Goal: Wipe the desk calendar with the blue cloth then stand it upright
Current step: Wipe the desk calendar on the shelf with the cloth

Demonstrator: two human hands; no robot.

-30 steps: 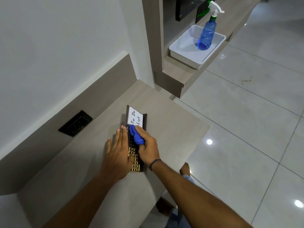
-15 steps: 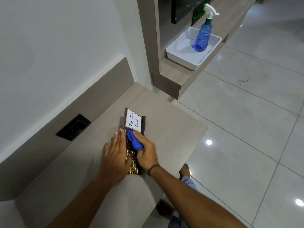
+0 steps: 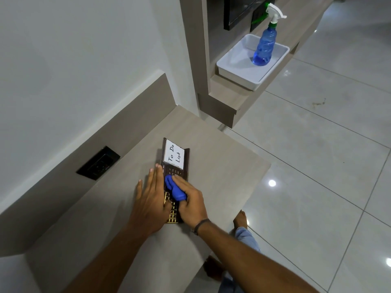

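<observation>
The dark brown desk calendar (image 3: 174, 163) lies flat on the wooden desk (image 3: 220, 166), with a white "To Do List" card at its far end and gold grid print at the near end. My right hand (image 3: 191, 203) is closed around the bunched blue cloth (image 3: 175, 190) and presses it onto the calendar's middle. My left hand (image 3: 150, 200) rests flat with fingers spread along the calendar's left edge, holding it down. Both hands cover much of the calendar's near half.
A black wall socket (image 3: 98, 163) sits in the panel left of the desk. On a shelf further back, a white tray (image 3: 237, 66) holds a blue spray bottle (image 3: 265, 46). The desk's right edge drops to a glossy tiled floor (image 3: 317, 166); my foot (image 3: 240, 219) shows below.
My right hand with the blue cloth has slid back along the calendar, away from the "To Do List" card and toward me. My left hand stays pressed at the left edge.
</observation>
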